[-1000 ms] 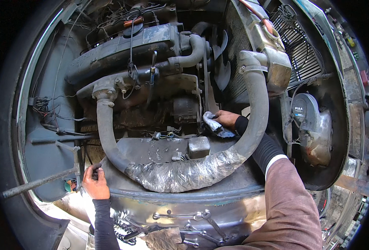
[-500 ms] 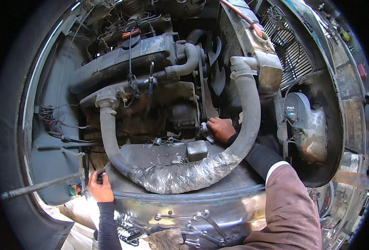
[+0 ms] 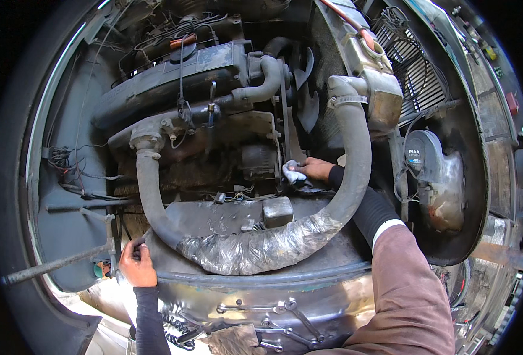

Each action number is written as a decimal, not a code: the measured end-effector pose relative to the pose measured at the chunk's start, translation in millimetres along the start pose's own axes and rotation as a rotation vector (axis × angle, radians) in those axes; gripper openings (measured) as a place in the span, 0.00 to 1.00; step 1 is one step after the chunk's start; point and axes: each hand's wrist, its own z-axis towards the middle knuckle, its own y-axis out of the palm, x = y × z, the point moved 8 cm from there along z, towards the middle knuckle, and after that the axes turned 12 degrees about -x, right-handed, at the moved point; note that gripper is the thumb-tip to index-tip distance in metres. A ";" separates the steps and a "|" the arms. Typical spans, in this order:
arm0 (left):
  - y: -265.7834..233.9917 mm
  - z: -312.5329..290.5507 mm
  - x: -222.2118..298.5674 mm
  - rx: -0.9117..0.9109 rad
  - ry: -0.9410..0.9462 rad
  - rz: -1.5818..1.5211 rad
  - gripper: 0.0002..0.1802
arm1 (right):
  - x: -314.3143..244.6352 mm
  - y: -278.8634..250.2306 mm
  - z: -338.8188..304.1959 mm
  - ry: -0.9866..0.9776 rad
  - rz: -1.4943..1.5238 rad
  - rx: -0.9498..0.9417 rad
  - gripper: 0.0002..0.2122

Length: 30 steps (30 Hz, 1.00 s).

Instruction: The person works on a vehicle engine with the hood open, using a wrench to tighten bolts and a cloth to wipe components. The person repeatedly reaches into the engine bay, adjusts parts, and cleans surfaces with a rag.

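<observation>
My right hand (image 3: 316,169) reaches under the right limb of a big grey U-shaped hose (image 3: 356,154). Its fingers are closed on a crumpled whitish rag (image 3: 294,172), just right of a dark ribbed engine part (image 3: 258,161). At the lower left, my left hand (image 3: 138,264) has its fingers curled beside the body panel's edge; whatever they grip, if anything, is hidden. Silvery wrap (image 3: 255,248) covers the bottom of the hose, and a hose clamp (image 3: 348,100) rings its upper right end. Behind the hose stands a small metal box (image 3: 278,212).
The engine (image 3: 178,71) fills the back, with a fan (image 3: 308,106) near the radiator. A horn (image 3: 424,155) sits at the right. Several wrenches (image 3: 297,316) and a brown cloth (image 3: 232,340) lie on the shiny front panel. A metal bar (image 3: 57,265) juts out at left.
My right hand has shifted slightly up with the rag, which shows more fully now. My left hand stays about where it was, its fingers a little more curled. The view has tilted slightly.
</observation>
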 end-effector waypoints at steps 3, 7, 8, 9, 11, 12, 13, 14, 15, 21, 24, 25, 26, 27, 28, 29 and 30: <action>11.3 4.2 3.6 -0.010 0.007 -0.025 0.08 | -0.8 -6.3 -10.6 -0.027 -0.070 -0.046 0.26; 17.3 6.8 1.6 -0.026 0.006 -0.045 0.08 | -5.7 -2.5 -22.3 -0.206 0.091 -0.022 0.18; 18.9 6.9 1.0 -0.031 0.003 -0.028 0.08 | -8.2 -1.0 -27.3 -0.293 0.121 0.016 0.17; 19.9 7.5 -0.5 -0.032 0.001 -0.010 0.08 | -13.7 1.6 -32.0 -0.385 0.150 0.053 0.16; 13.6 5.3 -4.9 -0.023 -0.002 0.025 0.08 | -40.5 4.2 -52.3 -0.374 -0.103 0.263 0.14; 15.2 5.5 -2.2 -0.023 0.013 0.019 0.08 | -48.9 6.1 -63.1 -0.403 -0.394 0.441 0.13; 16.6 5.8 0.2 -0.024 0.028 0.013 0.08 | -53.9 15.5 -69.4 -0.473 -0.593 0.425 0.12; 19.0 6.5 0.2 -0.034 0.022 -0.003 0.08 | -56.6 20.6 -71.5 -0.505 -0.710 0.437 0.11; 18.5 7.2 -0.8 -0.037 0.014 -0.013 0.08 | -62.6 26.1 -72.2 -0.546 -0.827 0.447 0.11; -3.3 -1.7 -16.1 0.000 0.005 0.017 0.08 | -36.2 8.5 -64.9 -0.319 -0.107 0.330 0.16; 18.9 7.3 -2.6 -0.044 0.009 -0.034 0.08 | 79.6 -36.2 -49.8 -0.252 0.290 0.521 0.17; 26.5 10.3 2.1 -0.060 0.015 -0.044 0.08 | 111.2 -48.2 -55.7 -0.213 0.486 0.675 0.19; 55.5 19.7 15.3 -0.109 0.051 -0.108 0.08 | 163.8 -63.1 -72.9 -0.425 0.843 0.527 0.21; 83.6 26.1 27.2 -0.147 0.097 -0.169 0.08 | 203.5 -73.6 -105.8 -0.654 1.181 0.361 0.23; 28.4 9.7 -3.3 -0.068 0.033 -0.028 0.08 | 112.5 -14.7 -74.7 -0.549 1.349 0.243 0.19; -17.1 -9.0 -22.1 0.005 -0.015 0.046 0.08 | 14.0 14.4 -109.9 -0.426 1.457 0.173 0.16; -8.4 -6.3 -16.4 0.000 0.017 0.023 0.08 | 0.4 5.8 -161.9 -0.389 1.039 0.373 0.15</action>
